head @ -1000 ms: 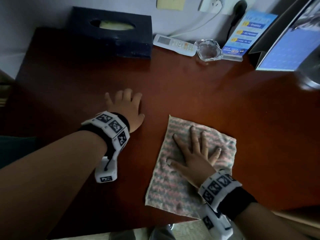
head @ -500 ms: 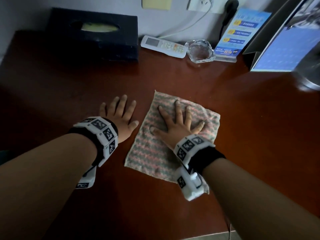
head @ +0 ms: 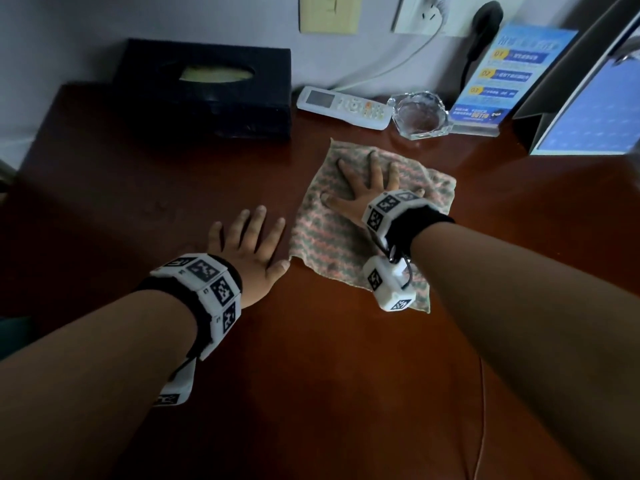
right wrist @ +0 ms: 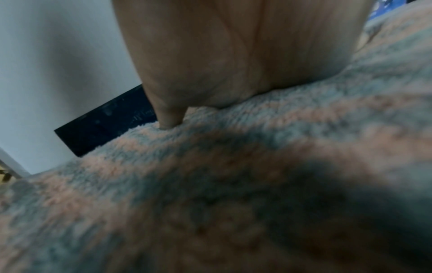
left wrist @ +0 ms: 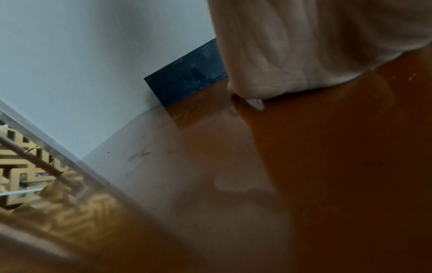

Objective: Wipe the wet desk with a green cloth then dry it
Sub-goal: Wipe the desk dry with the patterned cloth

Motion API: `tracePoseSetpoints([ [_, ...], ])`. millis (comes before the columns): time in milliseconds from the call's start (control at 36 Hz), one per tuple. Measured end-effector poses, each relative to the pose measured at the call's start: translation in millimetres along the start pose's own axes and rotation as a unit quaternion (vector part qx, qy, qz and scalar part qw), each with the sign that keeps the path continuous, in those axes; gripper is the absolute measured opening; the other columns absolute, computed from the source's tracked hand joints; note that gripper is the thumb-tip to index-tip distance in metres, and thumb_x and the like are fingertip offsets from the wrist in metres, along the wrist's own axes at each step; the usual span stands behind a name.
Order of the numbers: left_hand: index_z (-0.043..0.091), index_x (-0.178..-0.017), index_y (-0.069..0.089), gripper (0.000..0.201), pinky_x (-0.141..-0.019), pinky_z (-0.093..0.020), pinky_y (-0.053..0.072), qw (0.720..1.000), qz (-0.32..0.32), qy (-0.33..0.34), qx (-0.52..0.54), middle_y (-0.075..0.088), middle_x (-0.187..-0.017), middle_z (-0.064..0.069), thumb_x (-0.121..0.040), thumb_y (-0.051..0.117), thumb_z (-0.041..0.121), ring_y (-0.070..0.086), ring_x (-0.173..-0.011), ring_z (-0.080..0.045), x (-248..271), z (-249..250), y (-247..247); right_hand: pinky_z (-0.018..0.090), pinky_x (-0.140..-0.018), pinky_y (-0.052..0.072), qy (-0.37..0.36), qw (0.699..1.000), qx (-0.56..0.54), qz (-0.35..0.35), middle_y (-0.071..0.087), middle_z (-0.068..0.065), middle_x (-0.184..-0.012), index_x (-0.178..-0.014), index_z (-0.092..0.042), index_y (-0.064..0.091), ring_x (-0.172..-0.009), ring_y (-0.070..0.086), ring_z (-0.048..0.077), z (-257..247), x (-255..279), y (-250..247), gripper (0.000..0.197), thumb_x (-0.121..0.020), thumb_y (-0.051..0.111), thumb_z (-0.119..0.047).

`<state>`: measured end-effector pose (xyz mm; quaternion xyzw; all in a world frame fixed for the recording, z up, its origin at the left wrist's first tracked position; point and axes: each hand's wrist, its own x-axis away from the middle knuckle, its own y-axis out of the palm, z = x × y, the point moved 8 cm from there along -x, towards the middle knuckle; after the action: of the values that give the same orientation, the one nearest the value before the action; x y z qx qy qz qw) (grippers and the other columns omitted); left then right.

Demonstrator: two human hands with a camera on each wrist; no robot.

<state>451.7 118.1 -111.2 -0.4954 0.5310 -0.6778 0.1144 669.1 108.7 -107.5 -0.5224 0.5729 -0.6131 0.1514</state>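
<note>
A green-and-pink striped cloth (head: 332,233) lies spread flat on the dark red-brown desk (head: 329,375), toward the back centre. My right hand (head: 363,181) presses flat on its far half, fingers straight and spread. In the right wrist view the palm (right wrist: 245,55) sits on the fuzzy cloth (right wrist: 233,184). My left hand (head: 247,244) rests flat on the bare desk just left of the cloth, fingers straight, thumb near the cloth's near-left corner. In the left wrist view the palm (left wrist: 304,46) lies on the glossy desk (left wrist: 327,166).
Along the back wall stand a dark tissue box (head: 207,88), a white remote (head: 343,107), a glass ashtray (head: 420,114), a blue leaflet stand (head: 502,74) and a tilted blue-faced panel (head: 588,109). A thin cable (head: 483,410) trails over the desk's near right.
My right hand has slid the cloth away from me, from near the front edge toward the remote and ashtray. My left hand has stayed flat on the desk.
</note>
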Motion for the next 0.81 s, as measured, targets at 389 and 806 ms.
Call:
tracePoseSetpoints([
  [389, 0.035, -0.141, -0.029, 0.061, -0.113, -0.051, -0.011, 1.000, -0.027, 0.005, 0.008, -0.038, -0.149, 0.001, -0.095, 0.006, 0.056, -0.029, -0.140, -0.022, -2.3, -0.5, 3.0, 0.074, -0.100, -0.014, -0.009, 1.000, 0.015, 0.015, -0.031, -0.012, -0.153, -0.140, -0.062, -0.005, -0.141, -0.028, 0.028, 0.9, 51.1, 26.2, 0.073, -0.081, 0.035, -0.076],
  [806, 0.035, -0.140, -0.030, 0.064, -0.113, -0.053, -0.011, 0.999, -0.031, 0.005, 0.008, -0.039, -0.148, 0.001, -0.096, 0.009, 0.056, -0.029, -0.139, -0.023, -2.0, -0.3, 3.0, 0.072, -0.096, -0.021, -0.048, 0.998, 0.047, -0.021, -0.040, -0.014, -0.148, -0.134, -0.067, -0.013, -0.137, -0.037, 0.026, -4.6, 92.1, 56.1, 0.072, -0.080, 0.032, -0.079],
])
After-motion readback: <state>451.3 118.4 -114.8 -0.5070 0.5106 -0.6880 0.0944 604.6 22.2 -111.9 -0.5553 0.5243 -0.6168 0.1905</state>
